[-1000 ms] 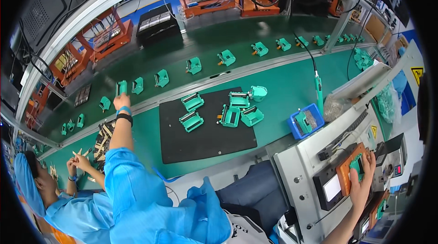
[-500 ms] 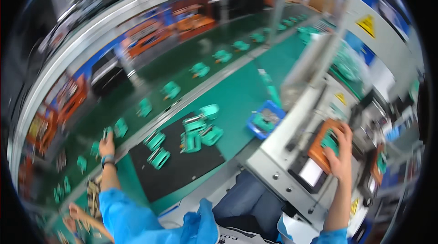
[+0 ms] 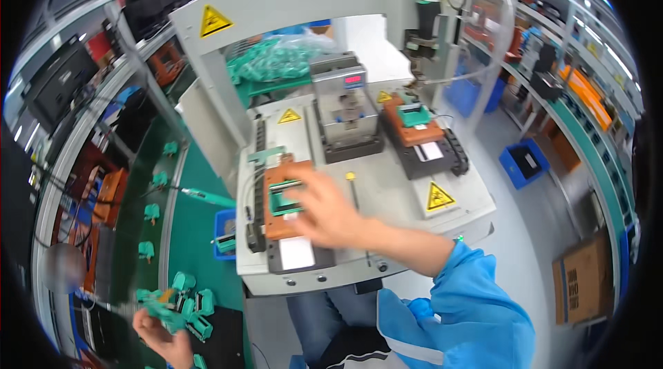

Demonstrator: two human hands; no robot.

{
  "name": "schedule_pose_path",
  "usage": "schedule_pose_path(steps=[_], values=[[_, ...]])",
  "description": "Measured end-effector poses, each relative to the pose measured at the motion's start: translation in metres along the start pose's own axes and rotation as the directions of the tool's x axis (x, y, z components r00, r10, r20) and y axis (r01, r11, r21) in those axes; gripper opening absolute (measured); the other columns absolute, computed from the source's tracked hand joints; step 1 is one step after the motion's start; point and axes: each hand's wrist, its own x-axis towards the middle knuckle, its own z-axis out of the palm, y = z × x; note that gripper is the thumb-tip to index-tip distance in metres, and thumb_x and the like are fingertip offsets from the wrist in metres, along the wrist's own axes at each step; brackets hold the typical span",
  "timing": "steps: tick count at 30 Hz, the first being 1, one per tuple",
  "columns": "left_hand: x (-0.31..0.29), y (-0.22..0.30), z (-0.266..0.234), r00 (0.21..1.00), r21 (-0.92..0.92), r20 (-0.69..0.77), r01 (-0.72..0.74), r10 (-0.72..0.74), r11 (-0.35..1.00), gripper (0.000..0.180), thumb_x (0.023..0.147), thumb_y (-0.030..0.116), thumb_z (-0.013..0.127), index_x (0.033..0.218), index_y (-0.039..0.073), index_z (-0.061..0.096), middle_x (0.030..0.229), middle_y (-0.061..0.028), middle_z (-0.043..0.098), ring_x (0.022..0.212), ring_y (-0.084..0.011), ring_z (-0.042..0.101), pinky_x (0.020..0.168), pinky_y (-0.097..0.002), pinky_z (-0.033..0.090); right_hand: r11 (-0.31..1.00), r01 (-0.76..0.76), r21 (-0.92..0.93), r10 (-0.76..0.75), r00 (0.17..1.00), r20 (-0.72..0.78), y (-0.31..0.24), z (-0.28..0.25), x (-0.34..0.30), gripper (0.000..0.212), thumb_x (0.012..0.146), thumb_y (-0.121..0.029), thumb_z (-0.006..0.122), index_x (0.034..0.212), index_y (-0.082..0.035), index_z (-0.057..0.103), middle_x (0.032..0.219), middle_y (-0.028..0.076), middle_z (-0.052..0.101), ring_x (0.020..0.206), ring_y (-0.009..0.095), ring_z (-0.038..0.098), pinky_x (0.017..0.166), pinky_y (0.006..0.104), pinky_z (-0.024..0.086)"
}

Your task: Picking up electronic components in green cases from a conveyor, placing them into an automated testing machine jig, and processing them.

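My left hand (image 3: 164,343), at the lower left, has its fingers closed round a green plastic housing (image 3: 163,312) with an orange-yellow bit beside it; motion blurs its outline. Below it lie several more green housings (image 3: 200,302) on a black mat (image 3: 226,333). My right hand (image 3: 330,211) reaches over the orange-brown fixture (image 3: 280,229) on the left slide of the machine. Its thumb and fingers grip the edges of a green housing (image 3: 280,198) seated there, hiding part of it. A second orange-brown fixture (image 3: 421,136) on the right slide carries another green housing (image 3: 414,115).
A metal block with a small red display (image 3: 345,103) stands between the slides. The machine's white frame (image 3: 290,3) arches behind. A blue bin (image 3: 224,220) sits left of the machine, near a conveyor with spaced green parts (image 3: 152,212). A blue crate (image 3: 523,163) stands on the floor at right.
The view has swung right, toward the machine. My left hand, formerly over the conveyor, is now beside the mat with a green housing. My right hand stays at the left fixture.
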Motion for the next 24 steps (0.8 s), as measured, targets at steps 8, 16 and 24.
schedule_pose_path(steps=[8,16,24], values=[[0.001,0.076,0.188,0.744,-0.103,0.523,-0.429,0.416,0.897,0.068,0.052,0.020,0.084,0.112,0.001,0.055,0.105,-0.0126,0.059,0.092,-0.0308,0.054,0.078,-0.0421,0.044,0.548,-0.448,0.707,0.073,0.867,0.493,-0.061,-0.077,-0.049,0.052,0.093,-0.026,0.057,0.136,-0.001,0.040,0.124,0.019,0.054,0.112,0.032,0.055,0.094,0.0391,0.044],[-0.002,0.109,0.274,0.631,-0.240,0.524,-0.535,0.572,0.810,0.059,0.059,0.014,0.081,0.112,0.013,0.053,0.119,-0.0114,0.059,0.090,-0.0319,0.056,0.073,-0.0396,0.048,0.661,-0.447,0.603,0.405,0.889,0.215,-0.047,-0.145,-0.104,0.046,0.087,-0.016,0.068,0.127,-0.001,0.051,0.105,0.013,0.065,0.096,0.024,0.065,0.084,0.0332,0.050],[-0.002,0.130,0.335,0.506,-0.352,0.499,-0.624,0.704,0.698,0.051,0.062,0.010,0.079,0.108,0.016,0.058,0.119,-0.0096,0.059,0.090,-0.0273,0.058,0.070,-0.0378,0.048,0.567,-0.395,0.723,0.599,0.800,-0.034,-0.019,-0.174,-0.149,0.032,0.080,-0.002,0.073,0.108,0.000,0.056,0.106,0.012,0.065,0.098,0.018,0.062,0.086,0.0317,0.049]])
